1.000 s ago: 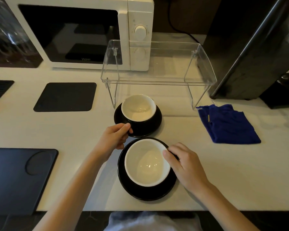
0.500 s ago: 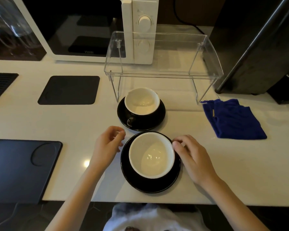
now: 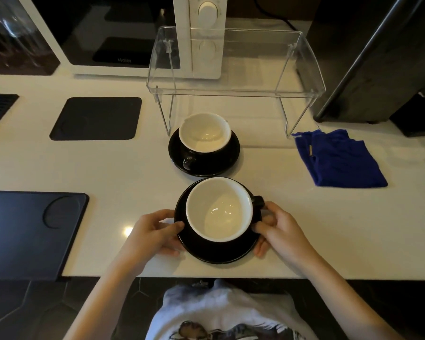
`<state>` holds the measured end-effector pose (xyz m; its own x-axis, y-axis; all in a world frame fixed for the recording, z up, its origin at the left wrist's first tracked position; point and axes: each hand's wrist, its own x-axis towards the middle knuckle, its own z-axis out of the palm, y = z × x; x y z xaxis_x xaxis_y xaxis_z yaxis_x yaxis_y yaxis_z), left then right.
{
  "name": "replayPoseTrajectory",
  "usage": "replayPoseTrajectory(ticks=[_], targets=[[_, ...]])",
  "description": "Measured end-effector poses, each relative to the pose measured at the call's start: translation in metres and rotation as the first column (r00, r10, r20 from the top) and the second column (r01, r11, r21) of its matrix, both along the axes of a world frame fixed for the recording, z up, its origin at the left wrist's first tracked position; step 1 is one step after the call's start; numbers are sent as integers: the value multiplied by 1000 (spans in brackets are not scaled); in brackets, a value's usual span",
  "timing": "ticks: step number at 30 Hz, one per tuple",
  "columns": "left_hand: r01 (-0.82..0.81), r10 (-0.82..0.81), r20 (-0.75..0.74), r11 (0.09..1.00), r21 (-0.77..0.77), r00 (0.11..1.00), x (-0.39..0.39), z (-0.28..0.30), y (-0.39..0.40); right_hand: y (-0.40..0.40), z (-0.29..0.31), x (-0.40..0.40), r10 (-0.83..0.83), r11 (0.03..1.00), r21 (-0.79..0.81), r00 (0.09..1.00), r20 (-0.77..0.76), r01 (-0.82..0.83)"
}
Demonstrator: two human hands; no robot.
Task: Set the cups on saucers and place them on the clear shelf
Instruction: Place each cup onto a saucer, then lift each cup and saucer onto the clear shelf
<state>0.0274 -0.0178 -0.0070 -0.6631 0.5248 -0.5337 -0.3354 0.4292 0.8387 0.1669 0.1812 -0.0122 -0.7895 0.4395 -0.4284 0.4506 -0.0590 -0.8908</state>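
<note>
Two black cups with white insides each sit on a black saucer on the white counter. The near cup (image 3: 219, 209) rests on the near saucer (image 3: 216, 251), its handle pointing right. My left hand (image 3: 155, 231) grips the near saucer's left rim, and my right hand (image 3: 280, 229) grips its right rim beside the handle. The far cup (image 3: 205, 133) stands on the far saucer (image 3: 227, 160) just in front of the clear shelf (image 3: 236, 90), which has nothing on top.
A white microwave (image 3: 199, 38) stands behind the shelf. A folded blue cloth (image 3: 336, 159) lies to the right, a tall black appliance (image 3: 368, 60) behind it. Black mats (image 3: 97, 117) and a dark tray (image 3: 30, 231) lie to the left. The counter's front edge (image 3: 206, 276) is near my body.
My left hand left the far saucer and moved to the near saucer's left rim. My right hand shifted from the near cup's rim to the saucer's right edge.
</note>
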Motion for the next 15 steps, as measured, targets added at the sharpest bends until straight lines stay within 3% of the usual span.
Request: replayPoseTrajectory(ticks=[9, 15], targets=[[-4, 3, -27, 1000, -13, 1000, -1, 10, 4, -1, 3, 2, -41, 999, 29, 997, -67, 43], [15, -10, -60, 997, 76, 998, -13, 41, 11, 14, 35, -10, -16, 995, 91, 989, -150, 29]])
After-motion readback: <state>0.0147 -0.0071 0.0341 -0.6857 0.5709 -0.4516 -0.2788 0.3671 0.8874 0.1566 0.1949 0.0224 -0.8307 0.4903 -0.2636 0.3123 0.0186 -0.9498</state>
